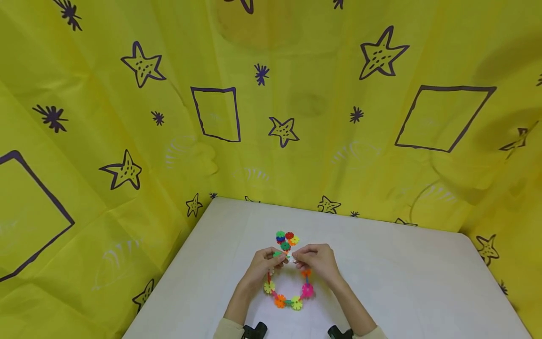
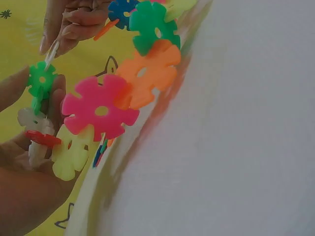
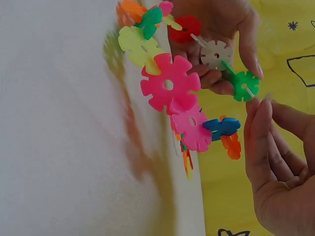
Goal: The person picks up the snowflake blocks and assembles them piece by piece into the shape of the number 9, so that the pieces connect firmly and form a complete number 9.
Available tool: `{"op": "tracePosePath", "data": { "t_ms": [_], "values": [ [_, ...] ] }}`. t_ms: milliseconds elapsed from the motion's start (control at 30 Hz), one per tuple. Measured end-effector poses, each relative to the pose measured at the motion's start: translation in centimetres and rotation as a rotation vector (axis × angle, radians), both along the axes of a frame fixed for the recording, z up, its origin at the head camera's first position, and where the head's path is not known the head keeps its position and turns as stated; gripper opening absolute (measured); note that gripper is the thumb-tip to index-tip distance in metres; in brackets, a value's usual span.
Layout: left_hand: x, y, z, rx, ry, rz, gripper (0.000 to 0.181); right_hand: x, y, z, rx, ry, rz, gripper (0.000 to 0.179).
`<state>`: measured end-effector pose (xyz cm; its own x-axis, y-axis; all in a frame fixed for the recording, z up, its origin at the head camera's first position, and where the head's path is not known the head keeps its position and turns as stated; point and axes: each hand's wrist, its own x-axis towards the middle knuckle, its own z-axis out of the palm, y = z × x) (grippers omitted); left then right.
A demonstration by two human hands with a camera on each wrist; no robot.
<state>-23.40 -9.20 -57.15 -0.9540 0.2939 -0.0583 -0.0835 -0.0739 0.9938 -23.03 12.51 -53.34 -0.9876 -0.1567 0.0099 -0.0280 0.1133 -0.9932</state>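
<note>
A chain of interlocking plastic snowflake discs [image 1: 280, 301] hangs in a loop between the hands, in pink, orange, yellow, green and other colors. My left hand [image 1: 259, 266] pinches a green disc [image 2: 42, 78] at one end of it, with whitish and red discs below against the palm. My right hand [image 1: 321, 261] pinches a small white disc [image 2: 51, 55], seen nearly edge-on, its edge at the green disc; whether the slots are engaged I cannot tell. At the chain's other end, a blue disc [image 3: 221, 127] and an orange disc [image 3: 231, 146] hang near the right hand.
Beyond the hands, several loose discs [image 1: 285, 246] in green, blue, red and yellow lie on the white table [image 1: 402, 282]. A yellow curtain [image 1: 305, 165] with drawn stars stands behind and at the sides.
</note>
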Motion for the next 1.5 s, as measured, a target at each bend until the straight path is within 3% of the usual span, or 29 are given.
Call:
{"op": "tracePosePath", "data": {
  "t_ms": [233,467,767,900,1100,1267,1500],
  "values": [
    [-0.1,-0.4,0.4,-0.042,0.037,-0.04,0.032,-2.1,-0.1,-0.3,0.06,0.05,-0.132,0.016],
    [0.0,-0.4,0.4,-0.049,0.024,-0.027,0.032,-4.4,0.2,-1.2,0.27,0.112,-0.195,0.007],
    [0.0,-0.2,-0.2,-0.036,0.005,0.002,0.028,-6.6,-0.2,-2.2,0.538,0.137,-0.146,0.021],
    [0.0,-0.3,0.0,-0.035,0.027,-0.001,0.026,-7.1,-0.7,-2.6,0.6,0.148,-0.121,0.032],
    [0.0,-0.2,0.0,-0.05,0.05,-0.024,0.026,-7.7,-0.9,-3.2,0.679,0.179,-0.09,0.031],
    [-0.1,-0.1,-0.1,-0.042,0.052,-0.023,0.027,-7.9,-0.9,-3.4,0.682,0.165,-0.128,0.025],
    [0.0,0.0,0.0,-0.053,0.052,0.004,0.032,-7.1,-0.5,-3.1,0.507,0.119,-0.187,0.015]
  ]
}}
